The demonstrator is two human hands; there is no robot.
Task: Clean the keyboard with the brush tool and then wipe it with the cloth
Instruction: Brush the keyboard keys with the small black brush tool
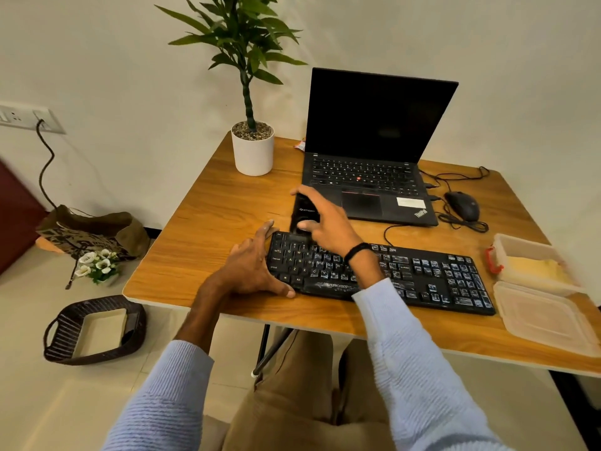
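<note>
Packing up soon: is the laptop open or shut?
Open: the laptop has its lid raised, dark screen and keys showing.

Laptop [374, 177] behind keyboard [406, 275] — mouse [462, 205] right.
</note>
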